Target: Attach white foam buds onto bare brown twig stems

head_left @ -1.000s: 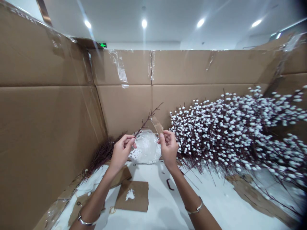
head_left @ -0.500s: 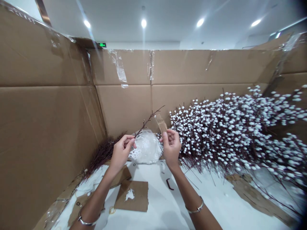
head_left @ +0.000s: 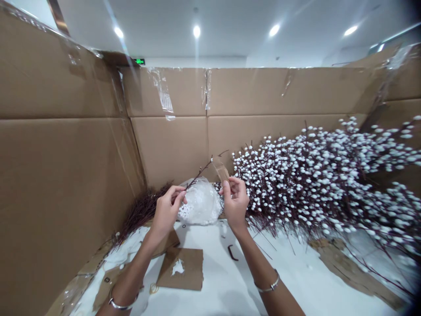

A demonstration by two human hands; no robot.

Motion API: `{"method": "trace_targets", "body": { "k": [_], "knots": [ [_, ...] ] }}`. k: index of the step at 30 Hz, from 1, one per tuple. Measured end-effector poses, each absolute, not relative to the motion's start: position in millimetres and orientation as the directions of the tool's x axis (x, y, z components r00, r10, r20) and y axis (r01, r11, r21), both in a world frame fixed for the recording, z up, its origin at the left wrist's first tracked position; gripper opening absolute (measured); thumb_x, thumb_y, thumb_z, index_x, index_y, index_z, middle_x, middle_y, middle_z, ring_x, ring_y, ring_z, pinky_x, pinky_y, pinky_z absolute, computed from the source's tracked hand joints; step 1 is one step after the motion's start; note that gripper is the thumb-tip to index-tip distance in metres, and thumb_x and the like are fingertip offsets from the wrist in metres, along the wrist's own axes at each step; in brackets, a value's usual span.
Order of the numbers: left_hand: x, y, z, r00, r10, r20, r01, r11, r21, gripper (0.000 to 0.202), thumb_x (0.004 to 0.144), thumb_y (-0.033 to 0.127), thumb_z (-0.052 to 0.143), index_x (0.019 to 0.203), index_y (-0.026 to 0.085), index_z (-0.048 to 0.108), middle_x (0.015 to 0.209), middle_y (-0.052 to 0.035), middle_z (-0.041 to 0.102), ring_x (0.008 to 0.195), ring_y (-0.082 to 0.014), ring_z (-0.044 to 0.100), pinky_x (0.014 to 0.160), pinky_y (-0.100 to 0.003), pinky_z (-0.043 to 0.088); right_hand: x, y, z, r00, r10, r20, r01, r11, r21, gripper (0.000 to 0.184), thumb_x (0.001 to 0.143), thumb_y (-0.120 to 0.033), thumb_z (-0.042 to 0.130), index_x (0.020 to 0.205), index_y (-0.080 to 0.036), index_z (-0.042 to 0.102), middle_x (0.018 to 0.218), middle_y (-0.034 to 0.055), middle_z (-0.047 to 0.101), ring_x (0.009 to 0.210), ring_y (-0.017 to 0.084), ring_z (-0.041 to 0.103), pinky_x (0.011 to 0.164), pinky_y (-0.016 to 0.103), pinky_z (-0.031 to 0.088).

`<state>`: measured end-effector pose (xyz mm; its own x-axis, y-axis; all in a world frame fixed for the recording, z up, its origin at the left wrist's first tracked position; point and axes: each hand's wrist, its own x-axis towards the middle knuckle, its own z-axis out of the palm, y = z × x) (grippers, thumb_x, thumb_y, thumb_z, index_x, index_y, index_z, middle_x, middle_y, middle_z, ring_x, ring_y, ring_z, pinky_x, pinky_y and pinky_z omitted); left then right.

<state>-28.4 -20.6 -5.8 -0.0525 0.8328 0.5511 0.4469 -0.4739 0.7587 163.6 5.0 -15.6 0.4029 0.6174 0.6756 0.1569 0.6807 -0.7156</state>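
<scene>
Left hand found pinching a thin dark twig, which runs far and right from the fingertips; right hand curled, any grip undeterminable, just right of a clear bag of white beads

The work surface is bounded by a left cardboard wall and a rear cardboard wall, which meet in a corner behind it. A plastic bag of foam beads sits before the rear wall, between the left hand and the right hand. A single twig is held in the left hand, above the bag. A bundle of twigs lies left of the bag, against the left wall. A heap of artificial pussy willow stems lies right of the bag, before the rear wall. A cardboard square lies on the surface in front of the bag, with a small clip to its right. A cardboard offcut lies under the right end of the heap
</scene>
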Motion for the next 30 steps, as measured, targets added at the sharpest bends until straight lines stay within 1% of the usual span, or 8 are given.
{"method": "trace_targets", "body": {
  "k": [9,14,19,26,30],
  "knots": [
    [-28.5,-20.8,-6.3,-0.048,0.828,0.559,0.438,-0.485,0.757,0.023,0.091,0.04,0.052,0.096,0.02,0.062,0.068,-0.0004,0.065,0.061,-0.0152,0.056,0.059,-0.023,0.039,164.7,6.3,-16.4,0.404,0.619,0.674,0.18,0.668,-0.722,0.018,0.09,-0.033,0.056,0.103,-0.021,0.056,0.071,-0.0017,0.061,0.064,0.015,0.063,0.06,0.027,0.048],
    [-29.1,-20.0,-6.8,-0.039,0.833,0.552,0.449,-0.479,0.754,0.022,0.092,0.039,0.051,0.097,0.02,0.061,0.07,-0.0009,0.065,0.066,-0.016,0.058,0.063,-0.024,0.04,164.8,7.0,-17.0,0.409,0.61,0.678,0.2,0.665,-0.719,0.018,0.091,-0.033,0.056,0.104,-0.021,0.056,0.07,-0.0017,0.062,0.065,0.015,0.063,0.063,0.028,0.048],
    [-29.6,-19.5,-7.6,-0.036,0.835,0.549,0.46,-0.474,0.751,0.023,0.092,0.04,0.051,0.097,0.02,0.061,0.069,-0.0004,0.065,0.063,-0.0153,0.056,0.06,-0.024,0.04,165.4,7.3,-16.4,0.406,0.61,0.68,0.196,0.669,-0.717,0.017,0.091,-0.033,0.056,0.103,-0.021,0.056,0.071,-0.0014,0.062,0.065,0.015,0.063,0.064,0.028,0.049],
    [-29.4,-22.1,-5.6,-0.053,0.831,0.554,0.48,-0.465,0.744,0.023,0.094,0.04,0.048,0.097,0.02,0.06,0.07,0.0002,0.065,0.06,-0.0137,0.052,0.058,-0.023,0.037,166.5,7.5,-15.1,0.449,0.613,0.65,0.102,0.688,-0.719,0.019,0.089,-0.033,0.058,0.103,-0.021,0.055,0.08,-0.0006,0.062,0.063,0.013,0.063,0.062,0.027,0.05],
    [-29.2,-23.9,-3.4,-0.062,0.833,0.55,0.476,-0.46,0.75,0.025,0.094,0.04,0.047,0.096,0.02,0.061,0.07,0.0014,0.064,0.055,-0.0118,0.046,0.054,-0.023,0.033,166.8,12.2,-17.3,0.473,0.623,0.623,0.031,0.695,-0.718,0.018,0.089,-0.034,0.059,0.101,-0.021,0.054,0.078,-0.0016,0.061,0.062,0.012,0.061,0.063,0.027,0.05]
  ]
}}
